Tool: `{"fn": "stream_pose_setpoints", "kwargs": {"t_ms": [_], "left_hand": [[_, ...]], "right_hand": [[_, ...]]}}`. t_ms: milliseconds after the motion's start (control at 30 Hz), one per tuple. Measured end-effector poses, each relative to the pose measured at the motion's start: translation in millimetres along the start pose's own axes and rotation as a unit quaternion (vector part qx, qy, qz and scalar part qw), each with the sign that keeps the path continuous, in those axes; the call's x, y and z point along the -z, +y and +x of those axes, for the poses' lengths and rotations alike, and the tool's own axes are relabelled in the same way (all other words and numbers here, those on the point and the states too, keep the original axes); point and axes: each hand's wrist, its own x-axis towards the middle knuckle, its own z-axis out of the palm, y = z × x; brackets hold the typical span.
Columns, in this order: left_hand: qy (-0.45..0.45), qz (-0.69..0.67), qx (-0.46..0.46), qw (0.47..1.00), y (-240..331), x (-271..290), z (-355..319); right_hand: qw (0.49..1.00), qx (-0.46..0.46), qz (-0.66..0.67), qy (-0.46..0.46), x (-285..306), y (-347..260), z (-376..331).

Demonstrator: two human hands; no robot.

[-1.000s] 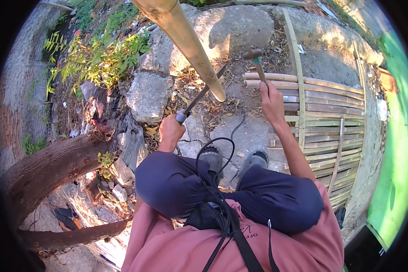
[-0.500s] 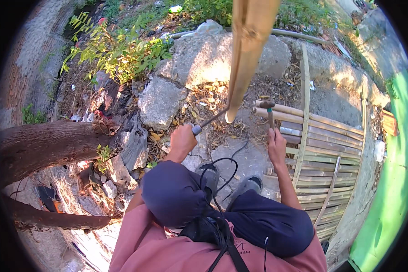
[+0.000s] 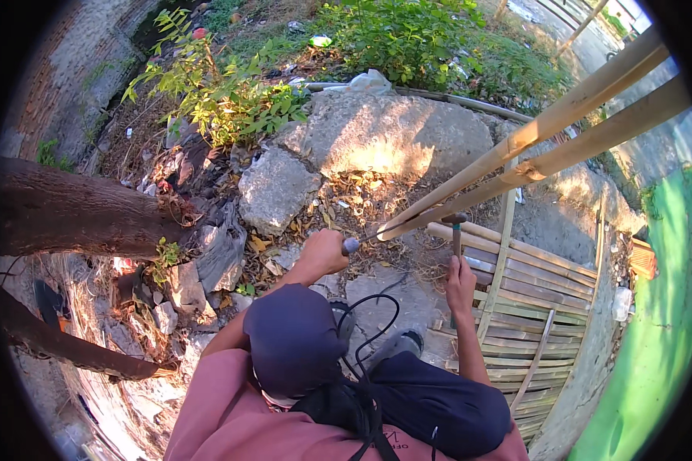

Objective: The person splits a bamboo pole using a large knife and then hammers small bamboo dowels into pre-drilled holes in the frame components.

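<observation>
My left hand [image 3: 324, 252] is closed round the rounded grey handle of a tool [image 3: 350, 246]. Its thin dark shaft or blade reaches the near end of two long bamboo lengths [image 3: 507, 146], where they come together; whether it sits between them is too small to tell. From that end the two lengths spread apart and rise toward the far right. My right hand [image 3: 460, 280] grips a hammer [image 3: 457, 244] by its handle, head up, just right of and below the bamboo. Behind the hammer head lies the edge of a slatted bamboo panel [image 3: 542, 288].
Rough concrete slabs [image 3: 400, 127] and a broken block [image 3: 277, 188] lie ahead among dry leaves. Tree trunks [image 3: 84, 211] come in from the left. Leafy plants [image 3: 215, 107] grow at far left. A green surface [image 3: 653, 330] borders the right side. A black cable [image 3: 396, 307] loops over my lap.
The bamboo has swung from pointing up and away to leaning far right, and its two lengths now show apart. My hands keep their grips; the whole view has shifted slightly.
</observation>
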Motion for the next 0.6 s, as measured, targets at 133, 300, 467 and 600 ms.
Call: {"fn": "stream_pose_setpoints", "kwargs": {"t_ms": [133, 300, 467, 600], "left_hand": [[-0.004, -0.013, -0.007, 1.000, -4, -3, -2], [-0.027, -0.019, 0.023, 0.999, -1, -2, -8], [-0.021, -0.042, 0.014, 0.999, 8, -2, -1], [-0.013, -0.053, 0.022, 0.998, 3, -1, -3]], "right_hand": [[1.000, 0.006, 0.007, 0.014, 1, 9, -4], [1.000, -0.002, -0.003, 0.013, -1, 16, -9], [1.000, -0.001, 0.008, 0.016, 4, 15, -20], [0.999, -0.043, 0.009, 0.004, 1, 30, -23]]}}
